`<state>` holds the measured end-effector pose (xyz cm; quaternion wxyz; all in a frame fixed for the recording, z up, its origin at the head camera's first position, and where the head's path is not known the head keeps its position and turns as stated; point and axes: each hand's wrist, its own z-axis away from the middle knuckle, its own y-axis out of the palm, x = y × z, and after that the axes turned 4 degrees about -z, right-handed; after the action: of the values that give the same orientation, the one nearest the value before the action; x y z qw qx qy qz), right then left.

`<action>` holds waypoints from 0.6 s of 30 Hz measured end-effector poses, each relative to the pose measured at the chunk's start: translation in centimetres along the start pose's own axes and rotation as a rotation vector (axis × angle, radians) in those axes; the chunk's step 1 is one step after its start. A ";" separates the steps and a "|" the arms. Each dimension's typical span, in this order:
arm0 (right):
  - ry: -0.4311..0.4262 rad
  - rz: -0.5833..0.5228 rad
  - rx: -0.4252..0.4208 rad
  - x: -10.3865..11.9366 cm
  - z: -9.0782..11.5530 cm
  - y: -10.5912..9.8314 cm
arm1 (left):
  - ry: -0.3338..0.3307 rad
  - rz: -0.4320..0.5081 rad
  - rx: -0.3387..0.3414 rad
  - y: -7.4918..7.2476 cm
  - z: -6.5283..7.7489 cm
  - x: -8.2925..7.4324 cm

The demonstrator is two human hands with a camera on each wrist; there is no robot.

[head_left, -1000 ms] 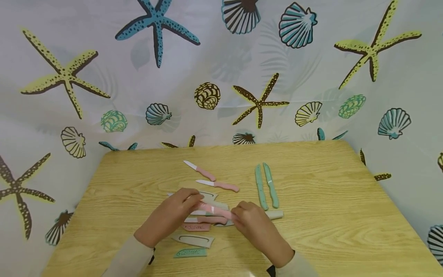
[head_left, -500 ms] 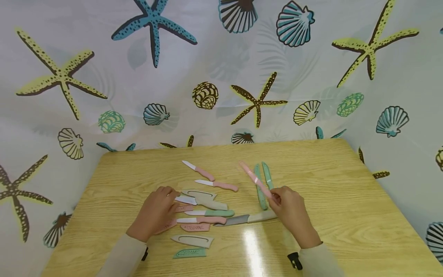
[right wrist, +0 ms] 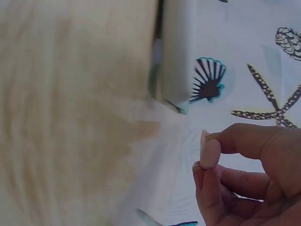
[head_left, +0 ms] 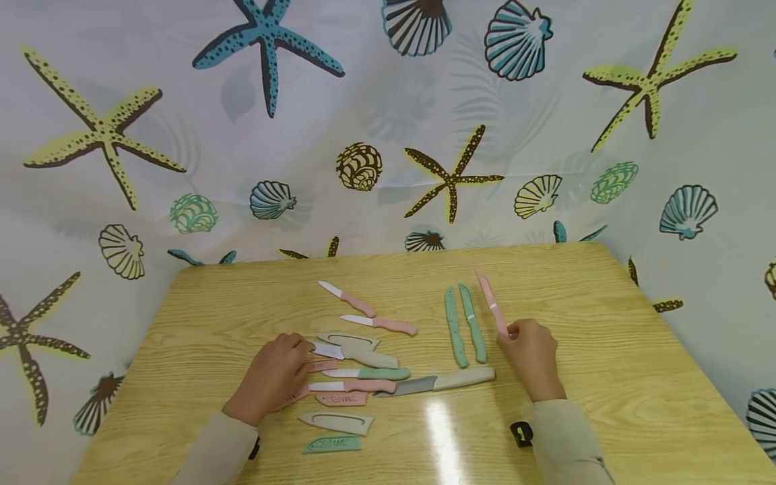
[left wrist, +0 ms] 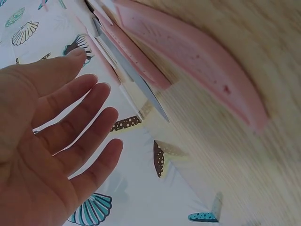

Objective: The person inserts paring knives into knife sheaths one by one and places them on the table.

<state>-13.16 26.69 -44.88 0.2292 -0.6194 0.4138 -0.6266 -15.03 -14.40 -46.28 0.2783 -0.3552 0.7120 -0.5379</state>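
Note:
My right hand (head_left: 533, 357) pinches the handle of a pink knife (head_left: 492, 303) whose blade is covered by a pink sheath. The knife points away, just right of two sheathed green knives (head_left: 453, 330). In the right wrist view, only the handle end shows between thumb and fingers. My left hand (head_left: 273, 377) hovers by two pink sheaths (head_left: 294, 397), partly hiding them; its fingers are relaxed and hold nothing in the left wrist view. Close to it lie a white-bladed knife with a cream handle (head_left: 370, 356), a green-handled knife (head_left: 384, 373) and a pink-handled knife (head_left: 372, 385).
Two bare pink knives (head_left: 397, 326) lie farther back. A grey-bladed knife with a cream handle (head_left: 463, 379) lies crosswise in the middle. Nearer the front are a pink sheath (head_left: 341, 399), a cream sheath (head_left: 337, 423) and a green sheath (head_left: 332, 444) on the wooden table (head_left: 606, 404).
Both hands were together at the pink knife and its sheath. They parted; the right hand carried the sheathed knife rightward past the green knives. The left hand moved back left and released it.

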 end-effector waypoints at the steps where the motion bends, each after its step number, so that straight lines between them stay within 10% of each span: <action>1: 0.017 -0.002 0.020 -0.2 -0.1 0.3 | 0.000 0.001 0.002 0.0 0.0 0.0; 18: 0.054 0.092 0.165 -0.2 -0.6 1.1 | -0.004 0.067 0.036 -0.3 0.4 -0.4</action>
<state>-14.01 26.36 -45.83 0.2968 -0.5617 0.3950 -0.6636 -14.42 -14.36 -46.06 0.3038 -0.3272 0.7133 -0.5403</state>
